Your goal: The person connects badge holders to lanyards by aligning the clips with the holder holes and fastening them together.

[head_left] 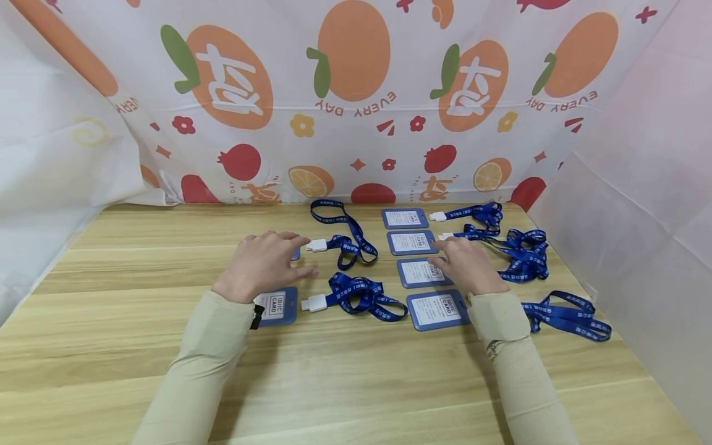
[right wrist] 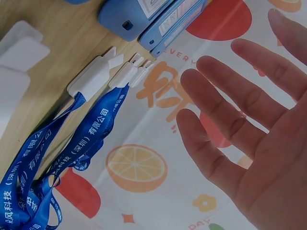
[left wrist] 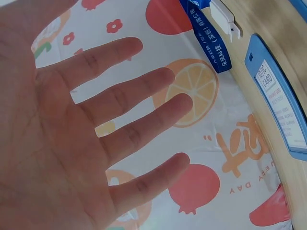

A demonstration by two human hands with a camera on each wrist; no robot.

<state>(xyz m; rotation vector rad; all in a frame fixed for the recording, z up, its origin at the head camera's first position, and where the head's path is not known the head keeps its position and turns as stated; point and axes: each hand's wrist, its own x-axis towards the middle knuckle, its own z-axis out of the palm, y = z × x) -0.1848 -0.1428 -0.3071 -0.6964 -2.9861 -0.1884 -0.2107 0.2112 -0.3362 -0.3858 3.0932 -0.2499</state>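
Note:
My left hand (head_left: 262, 264) hovers with spread fingers above the left pair of blue ID card holders. The nearer holder (head_left: 280, 307) shows beside the wrist; the farther holder (head_left: 295, 253) is mostly hidden by the hand. Just right of them lie two blue lanyards, the far one (head_left: 356, 230) and the near one (head_left: 364, 295), each with a white clip. My right hand (head_left: 466, 266) is over the right column of blue card holders (head_left: 436, 310), its fingers extended. Both palms look bare in the left wrist and right wrist views.
Right of the right column lie several more blue lanyards, some bunched (head_left: 525, 253), one nearer the front (head_left: 573, 318). The wooden table (head_left: 345, 383) meets a fruit-print cloth (head_left: 356, 142) at its back edge. White sheeting (head_left: 628, 204) stands along the right side.

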